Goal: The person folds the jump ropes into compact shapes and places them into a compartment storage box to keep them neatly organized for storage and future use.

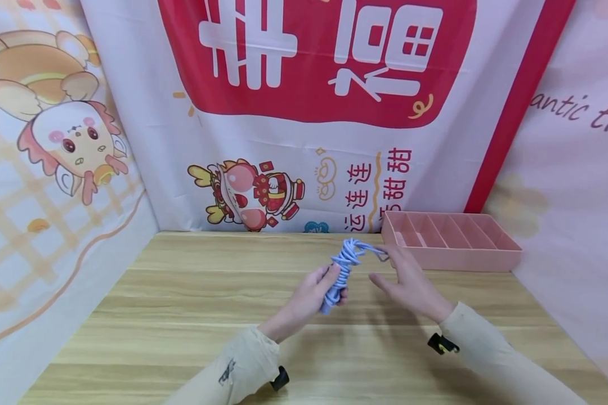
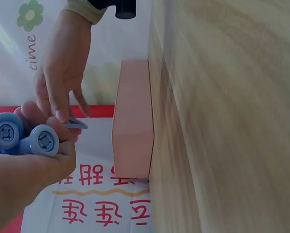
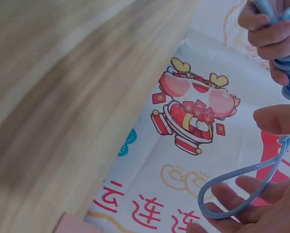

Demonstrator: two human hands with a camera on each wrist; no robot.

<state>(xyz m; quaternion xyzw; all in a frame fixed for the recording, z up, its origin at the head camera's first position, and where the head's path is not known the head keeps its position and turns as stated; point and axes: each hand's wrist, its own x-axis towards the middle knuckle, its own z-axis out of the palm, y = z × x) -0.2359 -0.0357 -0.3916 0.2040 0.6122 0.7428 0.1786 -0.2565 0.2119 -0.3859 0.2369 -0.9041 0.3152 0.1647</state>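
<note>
A light blue jump rope (image 1: 348,256), its cord wound around its two handles, is in my left hand (image 1: 308,293). The thumb and fingers of that hand grip the bundle, and in the left wrist view two round handle ends (image 2: 45,141) stick out. From the bundle's far end a cord loop (image 3: 203,191) extends to my right hand (image 1: 414,286). In the right wrist view the loop lies against the right fingers (image 3: 254,212), which are spread and only slightly bent. The right thumb (image 3: 278,119) stands apart from them.
A pink box with several compartments (image 1: 466,259) stands at the table's back right, beyond the right hand. Below the hands is a wood-grain table (image 1: 223,298). Printed cloths (image 1: 142,101) hang behind it and along both sides.
</note>
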